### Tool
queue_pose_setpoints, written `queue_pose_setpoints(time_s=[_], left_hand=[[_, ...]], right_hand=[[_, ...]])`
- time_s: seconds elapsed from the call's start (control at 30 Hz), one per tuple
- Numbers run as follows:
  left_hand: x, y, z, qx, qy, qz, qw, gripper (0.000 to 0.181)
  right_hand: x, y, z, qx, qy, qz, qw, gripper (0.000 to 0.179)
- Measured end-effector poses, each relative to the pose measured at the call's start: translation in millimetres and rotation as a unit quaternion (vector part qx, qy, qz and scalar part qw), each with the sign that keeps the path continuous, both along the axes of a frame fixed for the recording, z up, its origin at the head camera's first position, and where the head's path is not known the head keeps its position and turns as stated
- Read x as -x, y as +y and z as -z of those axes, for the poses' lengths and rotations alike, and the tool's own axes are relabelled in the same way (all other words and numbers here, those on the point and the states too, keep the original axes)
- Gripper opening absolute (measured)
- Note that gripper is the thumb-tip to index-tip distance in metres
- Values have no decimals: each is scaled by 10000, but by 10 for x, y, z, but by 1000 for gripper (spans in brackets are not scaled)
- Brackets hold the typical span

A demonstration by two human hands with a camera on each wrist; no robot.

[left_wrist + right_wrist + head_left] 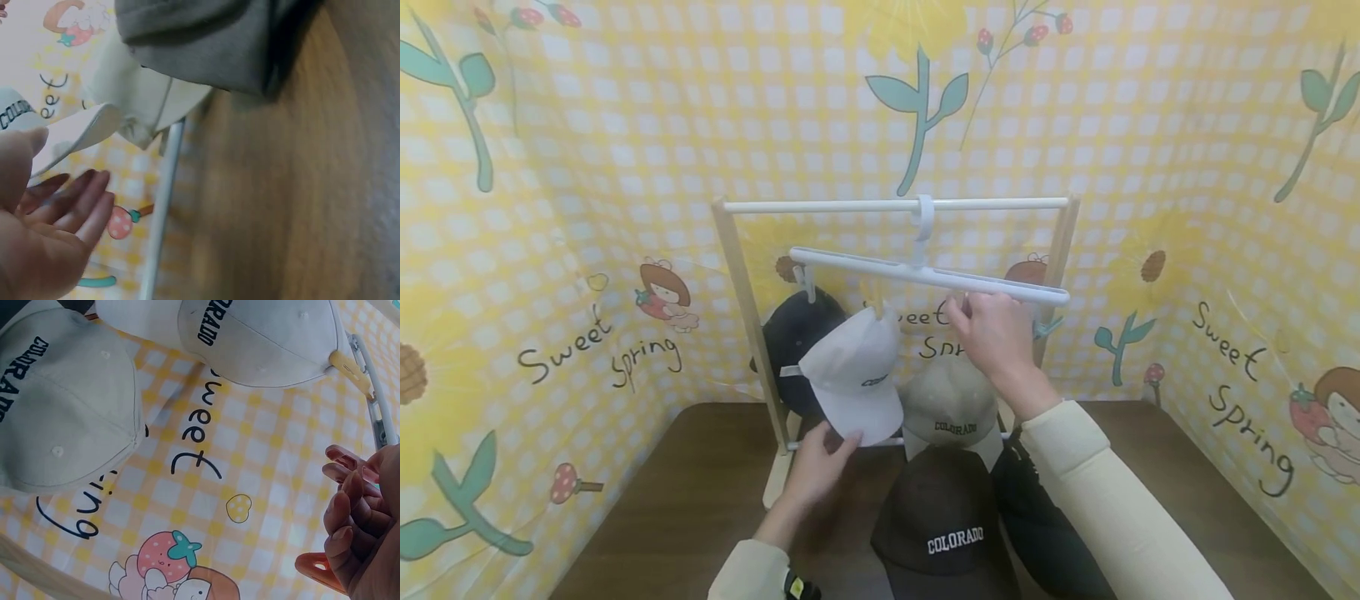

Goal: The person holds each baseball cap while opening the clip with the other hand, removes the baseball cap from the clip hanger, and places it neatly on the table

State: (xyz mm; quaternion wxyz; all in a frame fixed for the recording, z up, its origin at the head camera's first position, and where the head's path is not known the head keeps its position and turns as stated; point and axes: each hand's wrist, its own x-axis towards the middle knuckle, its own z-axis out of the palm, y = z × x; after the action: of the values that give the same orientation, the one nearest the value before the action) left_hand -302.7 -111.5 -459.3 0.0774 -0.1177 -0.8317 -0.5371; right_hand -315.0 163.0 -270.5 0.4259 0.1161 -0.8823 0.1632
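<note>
A white cap (857, 367) hangs tilted from the white hanger (925, 273) by a yellow clip (351, 374) at its crown. Its brim lies between the thumb and fingers of my left hand (820, 458); thumb on top, fingers loosely spread beneath in the left wrist view. Under the lower right half of the hanger, my right hand (1000, 337) has its fingers curled, pinching a pinkish clip (342, 457). An orange clip (320, 570) shows beside those fingers. The hanger slopes down to the right, its hook (925, 218) over the rack's white rail (835, 206).
A black cap (801, 342) hangs behind at the left, near a pale clip (806, 283). A beige cap (951, 404) sits behind a dark brown cap (936, 517), with another dark cap (1045, 521) at right. The wooden rack post (748, 325) stands on the brown table (692, 492).
</note>
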Motion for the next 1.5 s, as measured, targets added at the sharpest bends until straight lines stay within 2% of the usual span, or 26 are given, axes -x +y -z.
queue_pose_setpoints(time_s=[0.07, 0.2, 0.43, 0.6, 0.7, 0.87, 1.07, 1.2, 1.33, 1.5], left_hand=[[-5, 26, -56, -240, 130, -33, 9996, 39], [-30, 106, -152, -455, 458, -67, 9979, 34], [-90, 258, -224, -405, 969, -234, 9942, 22], [-140, 319, -273, -442, 1205, -103, 9917, 22], [-169, 340, -305, -335, 1285, 64, 9911, 26], [-207, 347, -318, 26, 1363, 213, 9904, 27], [-240, 350, -287, 405, 1696, 148, 9846, 24], [-250, 359, -265, 484, 1855, 93, 9814, 22], [-243, 366, -271, 554, 1900, 84, 9802, 21], [-250, 370, -265, 748, 1887, 48, 9792, 22]], right_hand=[[1, 23, 7, 3, 68, -8, 10000, 56], [15, 76, 28, 24, 285, 3, 9996, 53], [23, 168, 64, 219, 109, -20, 9997, 53], [39, 231, 75, 313, 178, -25, 9993, 50], [52, 269, 80, 379, 246, -11, 9990, 52], [48, 327, 72, 482, 105, -84, 9987, 55], [12, 398, 34, 655, 33, -94, 9978, 48], [1, 423, -4, 812, 106, -145, 9965, 45], [-6, 436, -29, 965, 133, -170, 9951, 47], [-23, 469, -11, 1170, -42, -44, 9931, 51]])
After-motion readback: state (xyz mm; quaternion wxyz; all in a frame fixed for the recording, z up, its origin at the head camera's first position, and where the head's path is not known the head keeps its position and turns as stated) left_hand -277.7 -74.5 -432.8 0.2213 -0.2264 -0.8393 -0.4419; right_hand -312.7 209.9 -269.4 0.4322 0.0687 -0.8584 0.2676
